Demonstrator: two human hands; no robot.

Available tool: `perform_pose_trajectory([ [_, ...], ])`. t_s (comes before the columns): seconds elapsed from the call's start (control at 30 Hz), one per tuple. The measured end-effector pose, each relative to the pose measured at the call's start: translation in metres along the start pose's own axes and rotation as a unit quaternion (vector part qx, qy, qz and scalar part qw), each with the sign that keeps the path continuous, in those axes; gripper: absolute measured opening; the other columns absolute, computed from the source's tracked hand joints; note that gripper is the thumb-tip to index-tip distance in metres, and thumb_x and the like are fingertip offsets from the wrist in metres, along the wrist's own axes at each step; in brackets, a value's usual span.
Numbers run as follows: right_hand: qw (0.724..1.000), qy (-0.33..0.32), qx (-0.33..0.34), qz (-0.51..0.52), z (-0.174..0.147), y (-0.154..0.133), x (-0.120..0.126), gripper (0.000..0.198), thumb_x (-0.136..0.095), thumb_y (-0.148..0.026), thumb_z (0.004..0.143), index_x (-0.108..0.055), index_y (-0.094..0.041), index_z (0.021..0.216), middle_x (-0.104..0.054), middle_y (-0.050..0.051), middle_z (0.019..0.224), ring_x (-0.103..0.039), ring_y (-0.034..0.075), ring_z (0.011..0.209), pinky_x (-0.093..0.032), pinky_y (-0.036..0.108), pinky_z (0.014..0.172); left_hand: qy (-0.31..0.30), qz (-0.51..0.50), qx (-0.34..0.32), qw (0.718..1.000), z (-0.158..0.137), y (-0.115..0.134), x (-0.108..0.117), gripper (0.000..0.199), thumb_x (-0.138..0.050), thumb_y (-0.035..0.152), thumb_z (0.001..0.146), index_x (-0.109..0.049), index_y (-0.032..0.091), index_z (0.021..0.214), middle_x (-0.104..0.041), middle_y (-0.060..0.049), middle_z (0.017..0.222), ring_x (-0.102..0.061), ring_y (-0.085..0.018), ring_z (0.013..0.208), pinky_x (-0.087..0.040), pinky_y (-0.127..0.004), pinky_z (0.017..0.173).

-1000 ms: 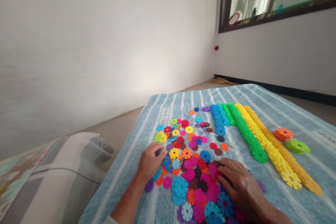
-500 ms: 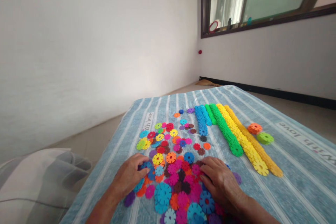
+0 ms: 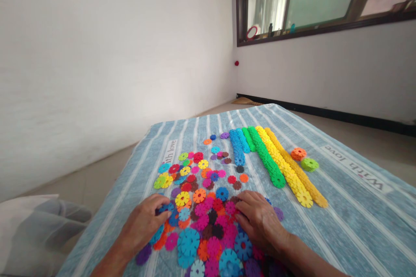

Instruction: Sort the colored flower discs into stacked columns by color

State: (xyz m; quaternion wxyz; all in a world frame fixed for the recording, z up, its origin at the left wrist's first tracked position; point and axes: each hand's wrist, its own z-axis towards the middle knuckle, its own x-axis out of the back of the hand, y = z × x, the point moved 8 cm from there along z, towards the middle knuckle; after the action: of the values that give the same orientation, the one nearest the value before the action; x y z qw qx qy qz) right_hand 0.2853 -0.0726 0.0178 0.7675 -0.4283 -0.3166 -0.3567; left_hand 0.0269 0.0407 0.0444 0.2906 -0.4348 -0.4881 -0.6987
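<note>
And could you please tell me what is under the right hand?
Pink discs show at the edge of the right hand; whatever lies further beneath it is covered.

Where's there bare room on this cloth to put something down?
Widest patch: the striped cloth right of the dark yellow row, nearer than the lime green stack. A narrower strip lies between the loose discs and the cloth's left edge. Crowded: between the left hand and right hand, where discs overlap.

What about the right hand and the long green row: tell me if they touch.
Apart: the head view shows striped cloth between the right hand and the near end of the long green row.
</note>
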Motion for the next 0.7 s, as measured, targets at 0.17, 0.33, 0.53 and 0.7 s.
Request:
perform_pose_trajectory([
  [0.17, 1.0, -0.013, 0.004, 0.001, -0.001, 0.0, -0.001, 0.008, -0.056, -0.015, 0.085, -0.061, -0.021, 0.081, -0.063, 0.004, 0.092, -0.056, 0.02, 0.092, -0.045, 0.035, 0.083, 0.001, -0.007, 0.0, 1.0, -0.002, 0.006, 0.002, 0.018, -0.056, 0.027, 0.062, -0.068, 0.022, 0.073, -0.069, -0.002, 0.079, -0.064, -0.02, 0.075, -0.049, -0.029, 0.071],
  [0.33, 1.0, -0.018, 0.018, 0.009, -0.006, 0.0, -0.003, 0.012, -0.052, -0.015, 0.087, -0.063, -0.021, 0.086, -0.063, 0.005, 0.097, -0.057, 0.021, 0.095, -0.045, 0.037, 0.085, 0.013, -0.008, 0.012, 1.0, -0.008, 0.006, 0.003, 0.02, -0.055, 0.025, 0.061, -0.069, 0.021, 0.075, -0.067, -0.001, 0.076, -0.062, -0.019, 0.071, -0.049, -0.028, 0.067],
  [0.53, 0.999, -0.014, 0.035, 0.006, -0.011, 0.002, -0.007, 0.016, -0.047, -0.018, 0.09, -0.063, -0.022, 0.09, -0.063, 0.006, 0.102, -0.058, 0.021, 0.096, -0.046, 0.038, 0.086, 0.027, -0.03, 0.039, 0.998, -0.013, -0.001, 0.005, 0.018, -0.054, 0.019, 0.06, -0.066, 0.02, 0.073, -0.065, 0.0, 0.07, -0.061, -0.016, 0.067, -0.048, -0.027, 0.064],
  [0.7, 0.999, -0.011, 0.039, 0.004, -0.013, 0.002, -0.008, 0.016, -0.049, -0.019, 0.09, -0.063, -0.024, 0.094, -0.064, 0.005, 0.105, -0.058, 0.021, 0.099, -0.046, 0.038, 0.087, 0.03, -0.055, 0.067, 0.996, -0.015, -0.009, 0.003, 0.016, -0.054, 0.018, 0.061, -0.065, 0.018, 0.073, -0.064, 0.001, 0.066, -0.061, -0.015, 0.063, -0.048, -0.026, 0.061],
])
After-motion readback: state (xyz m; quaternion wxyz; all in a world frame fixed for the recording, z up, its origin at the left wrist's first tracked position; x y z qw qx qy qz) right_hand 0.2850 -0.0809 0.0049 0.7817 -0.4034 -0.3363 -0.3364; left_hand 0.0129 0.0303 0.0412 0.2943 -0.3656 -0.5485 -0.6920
